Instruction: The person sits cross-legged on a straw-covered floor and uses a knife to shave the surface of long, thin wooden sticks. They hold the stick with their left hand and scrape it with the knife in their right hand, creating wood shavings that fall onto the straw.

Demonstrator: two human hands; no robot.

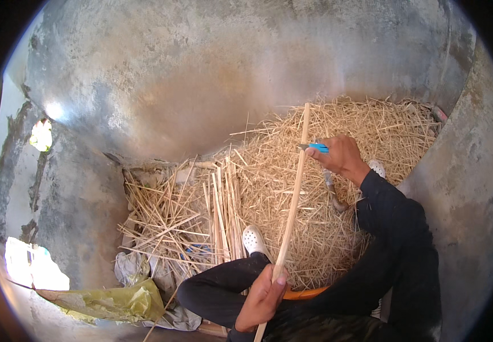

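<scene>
A long, pale bamboo-like strip (295, 205) slants up and away from my lap. My left hand (262, 301) is closed round its near part, thumb on top. Closer to its far end, my right hand (343, 155) grips a blue-handled utility knife (318, 148). The knife's tip meets the strip's side; whether it cuts in is too small to tell. Just below my right hand, a tool with a curved brown handle (338, 203) lies on the shavings, partly hidden by the hand.
Straw-like shavings (391, 134) cover the floor. Left of my legs are a bundle of split strips (223, 208) and loose thin sticks (164, 225). Yellowish sheeting (124, 303) lies at lower left. Grey walls (201, 74) enclose the corner. White clogs (254, 240) are on my feet.
</scene>
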